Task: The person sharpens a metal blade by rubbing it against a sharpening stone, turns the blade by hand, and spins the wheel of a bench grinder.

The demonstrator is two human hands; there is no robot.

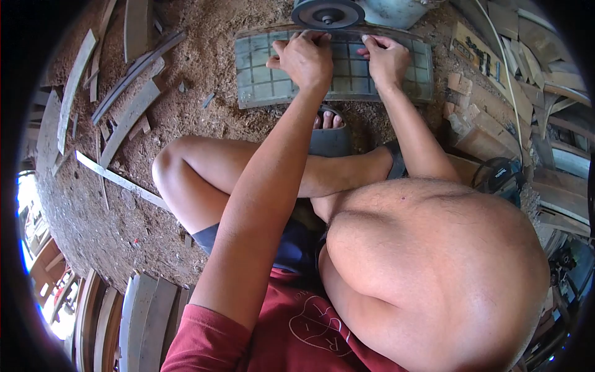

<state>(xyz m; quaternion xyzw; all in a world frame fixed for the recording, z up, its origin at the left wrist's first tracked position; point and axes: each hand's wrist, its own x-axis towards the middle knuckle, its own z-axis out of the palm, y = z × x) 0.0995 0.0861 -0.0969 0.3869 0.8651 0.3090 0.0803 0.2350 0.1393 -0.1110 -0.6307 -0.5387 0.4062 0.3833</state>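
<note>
My left hand point(304, 59) is over a curved, greenish panel point(266, 90) marked with a dark grid. Its thumb and index finger are pressed together near the panel's upper edge, and its other fingers are bent out to the left. To the right, my right hand point(387, 59) pinches with thumb and fingertips above the same panel. Whatever lies between the fingertips of either hand is too small to make out. Just beyond the hands, at the top, is a round dark disc point(328, 13) with a central hub.
Curved wooden strips point(133, 121) lie on the sawdust-covered ground to the left. More wood pieces point(489, 127) are piled at the right, beside a pale cable point(509, 74). A sandalled foot point(328, 133) is just below the panel. A black power tool point(499, 177) sits by the raised knee.
</note>
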